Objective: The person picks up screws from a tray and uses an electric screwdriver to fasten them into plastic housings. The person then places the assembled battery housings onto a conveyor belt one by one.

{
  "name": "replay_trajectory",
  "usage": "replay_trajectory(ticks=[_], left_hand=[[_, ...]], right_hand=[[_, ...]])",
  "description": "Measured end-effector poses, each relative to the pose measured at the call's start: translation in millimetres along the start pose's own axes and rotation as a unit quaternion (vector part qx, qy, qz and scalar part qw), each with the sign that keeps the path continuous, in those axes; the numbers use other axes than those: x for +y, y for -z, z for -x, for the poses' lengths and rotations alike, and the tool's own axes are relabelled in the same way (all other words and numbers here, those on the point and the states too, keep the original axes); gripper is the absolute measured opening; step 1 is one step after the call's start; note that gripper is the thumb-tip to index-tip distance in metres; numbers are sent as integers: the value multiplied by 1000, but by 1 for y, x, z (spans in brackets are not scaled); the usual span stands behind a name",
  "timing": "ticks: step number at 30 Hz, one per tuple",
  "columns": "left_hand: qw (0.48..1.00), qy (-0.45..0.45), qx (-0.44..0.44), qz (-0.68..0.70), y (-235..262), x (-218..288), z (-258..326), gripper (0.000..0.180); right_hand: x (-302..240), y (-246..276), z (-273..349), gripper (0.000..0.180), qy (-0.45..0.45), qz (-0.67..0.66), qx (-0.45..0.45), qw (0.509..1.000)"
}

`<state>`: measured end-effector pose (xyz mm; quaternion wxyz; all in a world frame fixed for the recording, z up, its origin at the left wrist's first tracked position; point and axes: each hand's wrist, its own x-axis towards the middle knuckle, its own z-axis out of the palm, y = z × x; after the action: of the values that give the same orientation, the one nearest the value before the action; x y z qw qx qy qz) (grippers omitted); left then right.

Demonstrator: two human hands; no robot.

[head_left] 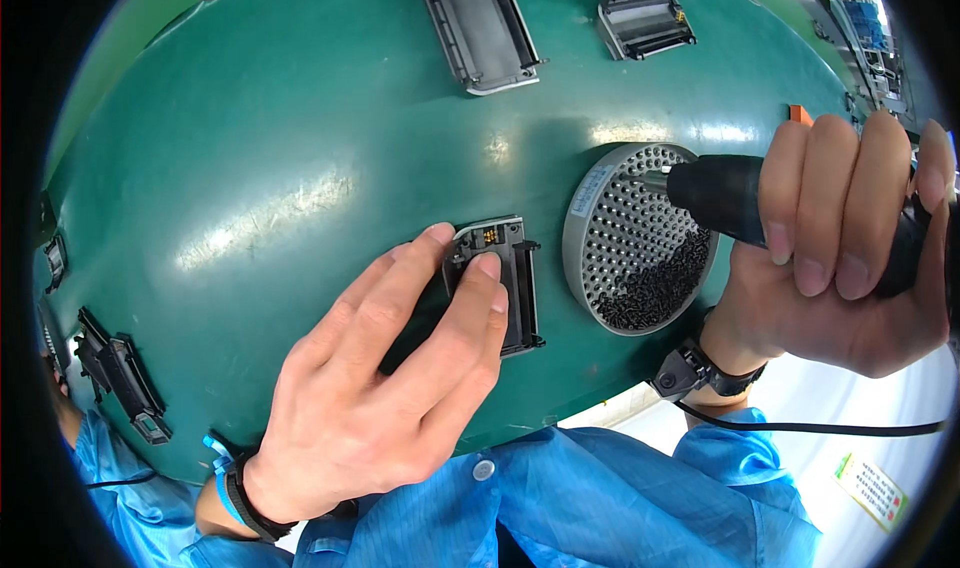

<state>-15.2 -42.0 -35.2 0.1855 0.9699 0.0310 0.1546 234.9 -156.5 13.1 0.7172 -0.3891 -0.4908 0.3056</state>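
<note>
My left hand (375, 383) lies over a small black plastic housing (522, 298) on the table, its fingertips pressed on the top end and along one side. Gold contacts show at the housing's far end; my fingers and palm hide its left part. In my right hand (840, 258) is a black electric screwdriver (718, 196), fingers wrapped round its body. Its metal tip points left over a round grey screw tray (574, 248) with a grid of holes. Loose black screws (655, 293) are heaped along the tray's near right side.
Two more black housings, a long one (483, 33) and a smaller one (648, 20), lie at the far side of the green table (250, 138). Another black assembly (122, 376) sits at the left, near a co-worker's blue sleeve (120, 488). A black cable (820, 427) runs from my right wrist.
</note>
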Motion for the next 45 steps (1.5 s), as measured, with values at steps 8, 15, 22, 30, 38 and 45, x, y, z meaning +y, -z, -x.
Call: replay_trajectory(ticks=[8, 15, 22, 30, 38, 45], left_hand=[[999, 18, -14, 22, 2, 1, -5, 42], [997, 32, 62, 20, -8, 7, 0, 29], [996, 53, 72, 27, 4, 9, -8, 28], [995, 45, 93, 13, -9, 12, -9, 26], [994, 60, 92, 25, -12, 18, -13, 22], [994, 59, 94, 25, -8, 11, -6, 21]], right_hand=[[0, -7, -6, 27, -13, -16, 10, 1000], [-21, -14, -12, 27, 1, -84, 8, 996], [-8, -31, -15, 25, -9, -51, -16, 999], [-4, -29, -12, 22, -12, -33, -16, 999], [-4, -27, -12, 19, -22, -16, -13, 1000], [0, -42, -13, 17, -22, 0, -13, 1000]])
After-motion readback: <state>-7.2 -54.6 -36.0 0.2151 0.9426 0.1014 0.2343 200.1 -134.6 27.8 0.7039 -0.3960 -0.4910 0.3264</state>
